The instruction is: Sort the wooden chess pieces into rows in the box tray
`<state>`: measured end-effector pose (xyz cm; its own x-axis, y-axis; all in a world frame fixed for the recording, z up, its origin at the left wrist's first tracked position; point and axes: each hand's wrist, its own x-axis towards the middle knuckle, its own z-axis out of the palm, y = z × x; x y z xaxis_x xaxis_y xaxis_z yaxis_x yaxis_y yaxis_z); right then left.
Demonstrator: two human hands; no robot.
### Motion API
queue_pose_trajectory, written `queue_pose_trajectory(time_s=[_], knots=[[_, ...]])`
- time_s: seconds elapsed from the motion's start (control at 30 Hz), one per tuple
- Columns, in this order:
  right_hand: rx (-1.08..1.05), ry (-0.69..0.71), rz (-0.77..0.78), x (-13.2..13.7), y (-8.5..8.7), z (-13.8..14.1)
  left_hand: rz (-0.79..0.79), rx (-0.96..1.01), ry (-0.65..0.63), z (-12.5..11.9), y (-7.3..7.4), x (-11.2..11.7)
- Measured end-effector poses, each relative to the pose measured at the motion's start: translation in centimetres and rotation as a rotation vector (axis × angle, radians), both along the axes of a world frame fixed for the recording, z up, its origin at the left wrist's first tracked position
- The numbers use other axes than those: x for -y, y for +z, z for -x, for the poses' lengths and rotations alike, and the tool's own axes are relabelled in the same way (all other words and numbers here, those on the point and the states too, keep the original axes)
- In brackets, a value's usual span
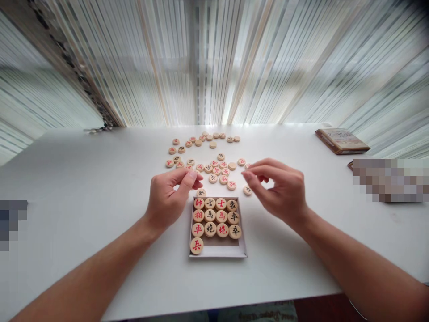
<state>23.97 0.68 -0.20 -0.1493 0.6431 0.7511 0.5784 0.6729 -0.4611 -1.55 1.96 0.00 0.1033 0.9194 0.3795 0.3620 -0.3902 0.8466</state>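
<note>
A shallow white box [241, 245] stands at the middle front, with rows of Chinese chess pieces, red and black characters facing up. In its front row sits a single red piece [196, 246] at the left. My left hand [170, 193] hovers at the box's back left corner, thumb against curled fingers; whatever they hold, if anything, is hidden. Just below its fingertips a black-lettered piece [201, 192] lies behind the box. My right hand [279, 188] is right of the box, thumb and forefinger slightly apart, beside a partly covered red piece [248, 166]. Near its thumb lies a black piece [247, 190].
Loose pieces [216, 171] spread over the white table [134, 174] behind the box, with more [209, 137] farther back. A flat brown box [342, 140] lies at the back right, with a blurred-out item [392, 180] in front. Striped curtains [214, 62] hang behind.
</note>
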Motion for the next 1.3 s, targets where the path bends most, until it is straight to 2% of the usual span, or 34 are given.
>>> queue_pose_trajectory(time_s=[0.13,0.27,0.47,0.6,0.7,0.83,1.03,1.3], knots=[[-0.132,-0.230,0.179,-2.9,-1.2,-2.6,0.002,-0.002,0.019,0.3,-0.2,-0.5],[-0.196,-0.277,0.375,-3.9,-1.9,-3.6,-0.007,0.006,0.007,0.3,-0.2,-0.5],[-0.091,-0.148,0.485,-3.4,-0.9,-3.9,-0.023,-0.003,0.000,0.1,-0.1,-0.4],[0.061,-0.044,0.650,-3.6,-0.3,-4.9,-0.026,-0.034,0.004,0.1,0.0,-0.3],[0.063,-0.011,0.744,-3.9,0.0,-5.6,-0.027,-0.060,0.019,0.1,0.2,-0.2],[0.029,0.063,0.799,-4.2,0.5,-6.0,-0.035,-0.092,0.026,0.1,0.1,-0.3],[0.227,0.251,0.923,-4.2,1.0,-6.4,-0.033,-0.107,0.032,0.1,0.0,-0.3],[0.229,0.282,0.937,-4.2,0.5,-6.1,0.035,-0.117,0.036,1.3,0.2,-2.0]])
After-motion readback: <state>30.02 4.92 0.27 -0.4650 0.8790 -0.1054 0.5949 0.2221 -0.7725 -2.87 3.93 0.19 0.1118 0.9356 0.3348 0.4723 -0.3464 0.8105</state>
